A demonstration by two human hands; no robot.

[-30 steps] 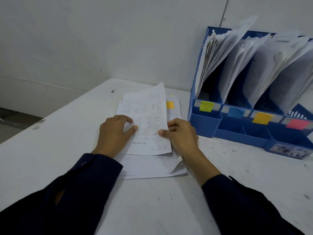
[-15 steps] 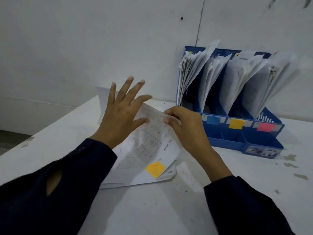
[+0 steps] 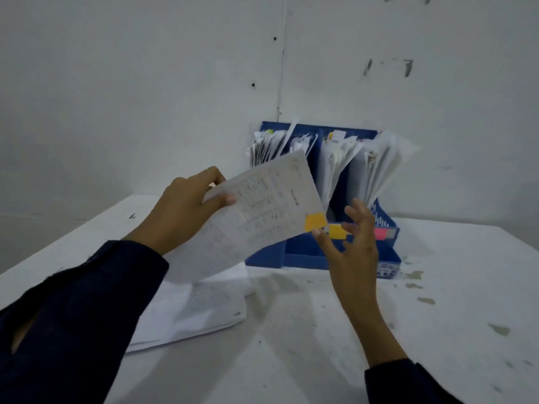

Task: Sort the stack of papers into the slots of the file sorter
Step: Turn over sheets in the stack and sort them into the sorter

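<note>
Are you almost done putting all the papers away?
Not yet. The blue file sorter already has lots of papers standing in its slots. Right now the left hand holds one sheet with an orange sticky tab up in front of the sorter, and the right hand is open beside it. A stack of papers still waits on the table.

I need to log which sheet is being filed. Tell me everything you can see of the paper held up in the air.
The sheet of paper is white and thin, printed with rows of small text too blurred to read. An orange sticky tab sits at its lower right corner. It is lifted off the table and tilted, in front of the blue file sorter. The left hand pinches its left edge; the right hand, fingers spread, is at the tab corner.
</note>
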